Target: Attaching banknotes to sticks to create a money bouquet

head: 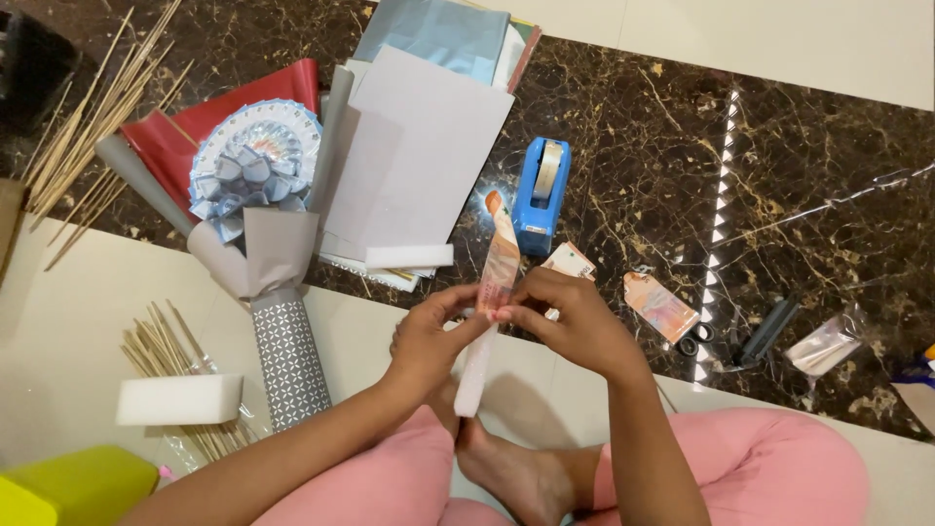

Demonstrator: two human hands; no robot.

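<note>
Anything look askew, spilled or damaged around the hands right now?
Nothing looks damaged or spilled. Both hands, left hand and right hand, pinch a folded banknote on a white stick. The loose wooden skewers lie fanned out unevenly at upper left, and two other folded notes lie scattered by the blue tape dispenser.

Things on the floor, counted by kind

Two hands are seen, the left hand (pixel 429 336) and the right hand (pixel 570 321), with one folded banknote (pixel 499 268) pinched between them. Two further banknotes are counted: one (pixel 569 261) beside the single blue tape dispenser (pixel 540 195), one (pixel 660 307) further right. Two white foam blocks (pixel 179 398) (pixel 409 256), one finished bouquet (pixel 255 195), two bundles of wooden skewers (pixel 93 117) (pixel 170 356) and one pair of scissors (pixel 696 338) are counted; the stacked paper sheets (pixel 414 146) cannot be counted exactly.
</note>
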